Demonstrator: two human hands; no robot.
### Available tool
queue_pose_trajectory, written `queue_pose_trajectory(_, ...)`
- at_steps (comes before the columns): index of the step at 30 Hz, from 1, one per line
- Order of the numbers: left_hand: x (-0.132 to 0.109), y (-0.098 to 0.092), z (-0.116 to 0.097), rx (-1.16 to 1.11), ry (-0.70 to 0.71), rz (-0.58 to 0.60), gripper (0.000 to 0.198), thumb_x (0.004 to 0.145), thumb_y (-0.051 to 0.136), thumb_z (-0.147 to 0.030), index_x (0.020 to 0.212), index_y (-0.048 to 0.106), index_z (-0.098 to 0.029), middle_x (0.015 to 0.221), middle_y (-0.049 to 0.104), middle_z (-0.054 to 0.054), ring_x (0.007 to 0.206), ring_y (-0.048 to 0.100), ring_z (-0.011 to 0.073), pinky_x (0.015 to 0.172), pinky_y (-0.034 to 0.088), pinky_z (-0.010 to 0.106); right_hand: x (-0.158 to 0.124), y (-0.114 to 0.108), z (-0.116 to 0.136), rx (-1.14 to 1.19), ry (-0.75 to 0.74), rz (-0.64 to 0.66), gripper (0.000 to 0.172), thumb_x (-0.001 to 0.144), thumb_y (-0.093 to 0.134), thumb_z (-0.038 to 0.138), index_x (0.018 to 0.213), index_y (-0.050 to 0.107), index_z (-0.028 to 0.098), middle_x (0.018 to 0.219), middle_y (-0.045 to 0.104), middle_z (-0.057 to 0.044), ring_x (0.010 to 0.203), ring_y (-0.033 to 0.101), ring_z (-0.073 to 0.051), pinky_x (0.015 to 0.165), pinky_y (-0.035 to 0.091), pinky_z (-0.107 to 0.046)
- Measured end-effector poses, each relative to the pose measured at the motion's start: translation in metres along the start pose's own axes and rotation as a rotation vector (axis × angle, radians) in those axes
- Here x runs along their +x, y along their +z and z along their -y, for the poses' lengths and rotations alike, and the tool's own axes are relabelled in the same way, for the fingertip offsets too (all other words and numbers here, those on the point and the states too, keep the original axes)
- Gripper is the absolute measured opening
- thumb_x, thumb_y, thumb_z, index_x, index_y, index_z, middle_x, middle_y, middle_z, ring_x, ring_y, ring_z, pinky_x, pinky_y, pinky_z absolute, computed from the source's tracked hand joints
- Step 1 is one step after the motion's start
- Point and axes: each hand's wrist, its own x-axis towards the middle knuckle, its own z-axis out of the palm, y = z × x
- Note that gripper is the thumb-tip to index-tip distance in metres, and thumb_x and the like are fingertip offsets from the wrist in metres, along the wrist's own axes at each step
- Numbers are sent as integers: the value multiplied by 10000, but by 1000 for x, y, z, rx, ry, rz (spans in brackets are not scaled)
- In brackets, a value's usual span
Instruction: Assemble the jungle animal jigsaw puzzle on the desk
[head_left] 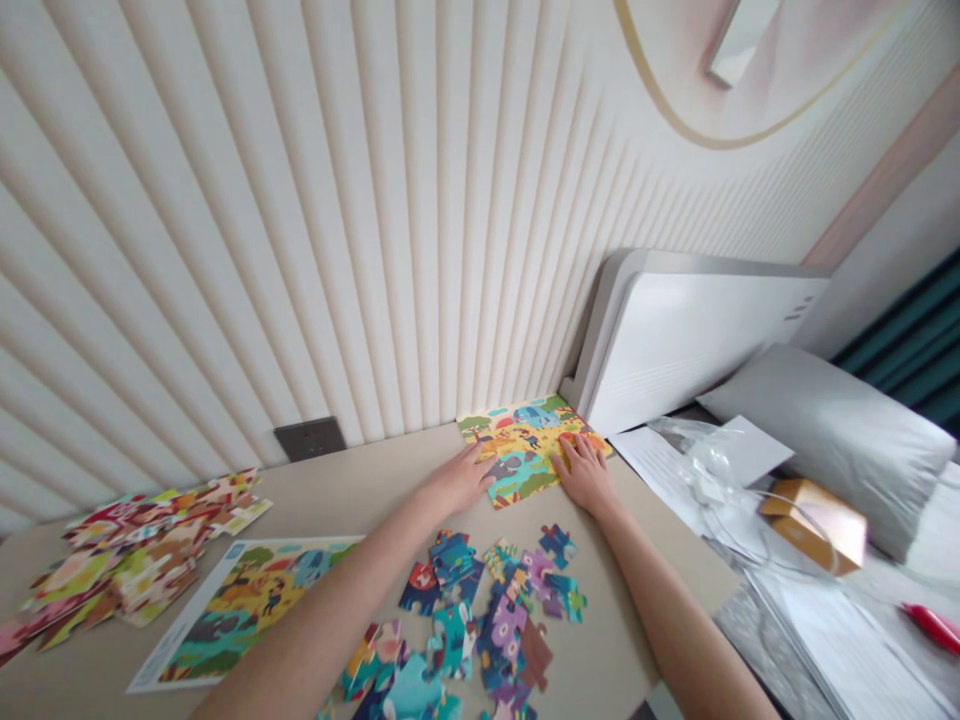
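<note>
An assembled jigsaw puzzle (pixel 529 452) with a yellow and green animal scene lies flat against the wall at the back of the table. My left hand (pixel 459 482) rests on its left edge, fingers stretched out. On its right part lies my right hand (pixel 586 474), fingers spread and flat. Between my forearms several loose blue and purple puzzle pieces (pixel 510 620) are scattered. A printed picture sheet (pixel 255 605) with the same animal scene lies on the left, partly hidden under my left forearm.
A heap of red and green puzzle pieces (pixel 142 550) covers the table's far left. A dark wall socket (pixel 310 438) sits at the back edge. Right of the table are a white headboard (pixel 697 330), a grey pillow (pixel 840 440), an orange box (pixel 814 525) and papers (pixel 847 640).
</note>
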Motion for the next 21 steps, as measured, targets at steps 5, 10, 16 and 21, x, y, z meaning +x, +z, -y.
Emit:
queue_pose_trajectory(5, -12, -14, -5, 3, 39, -100, 546, 1045, 366, -416, 1535, 398, -177, 1673, 218, 121, 1529, 255, 270, 1235, 274, 428, -8, -4, 14, 41, -210, 58, 689, 1009, 237, 680, 1585, 325, 313, 1674, 252, -57, 1551, 177, -249, 1242, 78, -478)
queue_pose_trajectory(10, -60, -54, 6, 129, 19, -254, 524, 1036, 362, -306, 1504, 427, -80, 1634, 298, 184, 1519, 286, 267, 1242, 273, 447, -4, -7, 17, 79, -160, 44, 725, 994, 287, 694, 1565, 382, 258, 1644, 318, -95, 1530, 248, -276, 1242, 124, -503)
queue_pose_trajectory(16, -209, -92, 11, 243, -31, -274, 470, 1035, 434, -402, 1450, 540, -209, 1584, 417, 119, 1452, 405, 297, 1209, 340, 503, -52, -19, 18, 291, -311, 16, 665, 1029, 218, 620, 1552, 413, 259, 1620, 374, -56, 1528, 259, -262, 1248, 193, -495)
queue_pose_trajectory(21, -345, -79, -28, 200, -56, -78, 721, 963, 550, -554, 1596, 246, -388, 1674, 237, 30, 1512, 284, 341, 1211, 306, 548, -149, -27, 42, 259, -548, 194, 741, 974, 393, 676, 1614, 179, 369, 1684, 179, -14, 1554, 138, -312, 1248, 111, -570)
